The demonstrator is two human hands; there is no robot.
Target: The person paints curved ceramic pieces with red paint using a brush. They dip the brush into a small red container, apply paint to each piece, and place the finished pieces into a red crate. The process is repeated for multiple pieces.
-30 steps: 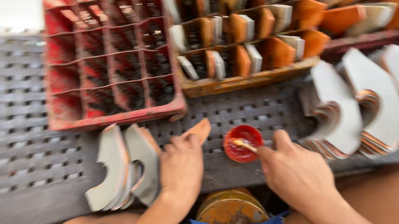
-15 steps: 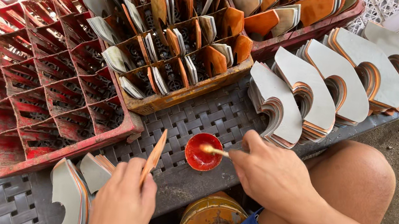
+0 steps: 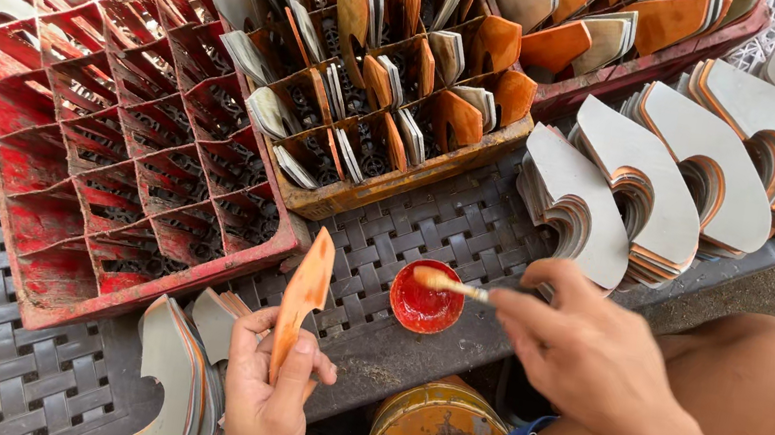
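My left hand point(image 3: 268, 388) holds a thin orange curved piece point(image 3: 303, 295) upright on its edge, just in front of the empty red divided crate point(image 3: 127, 166). My right hand point(image 3: 581, 351) grips a small brush point(image 3: 451, 284) whose tip rests over a little round dish of red-orange paint point(image 3: 426, 299) on the woven grey table point(image 3: 427, 223). Beside my left hand lies a small stack of grey curved pieces point(image 3: 179, 370).
An orange crate point(image 3: 394, 97) behind the dish holds several painted pieces standing in compartments. Tall stacks of grey hook-shaped pieces point(image 3: 675, 187) stand at the right. A rusty round tin point(image 3: 433, 431) sits below the table edge by my knee point(image 3: 756, 401).
The view has shifted and sharpened. My left hand lifted the orange piece a little higher and more upright. The brush stays at the paint dish.
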